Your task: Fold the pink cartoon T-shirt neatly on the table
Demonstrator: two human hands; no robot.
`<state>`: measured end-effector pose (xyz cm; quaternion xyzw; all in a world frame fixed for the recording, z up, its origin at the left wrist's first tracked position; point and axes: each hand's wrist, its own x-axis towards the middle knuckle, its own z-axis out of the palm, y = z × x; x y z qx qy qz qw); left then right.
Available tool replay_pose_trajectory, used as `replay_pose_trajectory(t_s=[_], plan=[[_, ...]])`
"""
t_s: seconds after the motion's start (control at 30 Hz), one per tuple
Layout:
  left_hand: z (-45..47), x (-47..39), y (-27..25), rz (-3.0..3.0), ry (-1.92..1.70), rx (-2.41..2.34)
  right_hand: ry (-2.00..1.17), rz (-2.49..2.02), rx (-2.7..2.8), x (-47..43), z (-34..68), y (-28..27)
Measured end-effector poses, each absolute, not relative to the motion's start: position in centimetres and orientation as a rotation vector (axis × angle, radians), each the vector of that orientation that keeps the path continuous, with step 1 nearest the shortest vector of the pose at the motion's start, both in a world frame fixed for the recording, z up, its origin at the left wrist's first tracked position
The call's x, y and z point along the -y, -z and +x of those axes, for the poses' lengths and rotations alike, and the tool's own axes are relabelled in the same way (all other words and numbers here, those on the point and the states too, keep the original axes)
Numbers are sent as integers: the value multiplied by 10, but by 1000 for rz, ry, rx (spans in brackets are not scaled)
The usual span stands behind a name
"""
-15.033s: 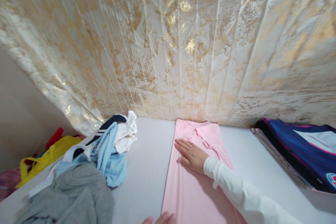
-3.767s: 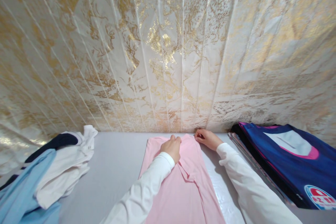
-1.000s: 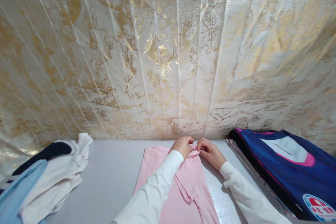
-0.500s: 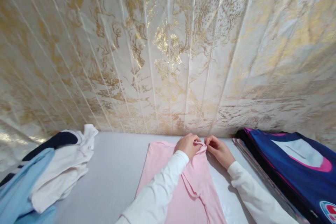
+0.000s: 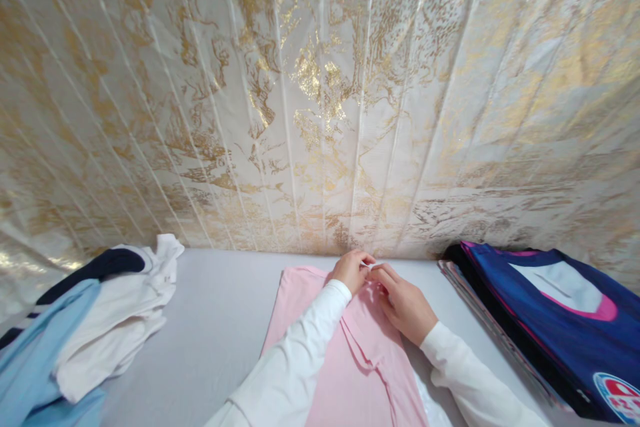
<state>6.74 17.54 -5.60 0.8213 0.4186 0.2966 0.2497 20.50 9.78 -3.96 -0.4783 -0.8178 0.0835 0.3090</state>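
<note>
While the pink garment (image 5: 357, 387) lies flat, left hand (image 5: 350, 272) and right hand (image 5: 409, 308) together, fingers (image 5: 384, 272) pinching its far edge.

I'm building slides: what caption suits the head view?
Left hand and right hand at the far end of a pink garment, between loose clothes and a folded stack.

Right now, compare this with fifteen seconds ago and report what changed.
The right hand, then flat on the pink garment, has moved to its far edge, fingers curled. The left hand, then just fingertips at the picture's bottom, has come forward to that edge too; their exact grip is unclear. The folded stack stays at right, the loose heap at left.
</note>
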Motion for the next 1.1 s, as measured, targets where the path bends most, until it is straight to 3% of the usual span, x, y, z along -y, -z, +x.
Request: replay_pose_trajectory(t_s=[0.23,0.43,0.7,0.9,1.0,1.1], plan=[[42,-169,57,2165,-857,-1251,-312,-1381,2266,-51,153,27],[20,-170,58,2111,-789,-1367,-193,-1554,2383,-44,105,39],[23,-173,47,2180,-570,-1403,-884,-1492,1620,-56,184,32],[33,-142,36,2328,-521,-1436,-1195,-1650,1196,-41,261,54],[39,-121,31,2434,-491,-1441,-1114,-1726,1142,-47,267,57],[45,-103,32,2522,-469,-1413,-669,-1844,1367,-63,266,51]])
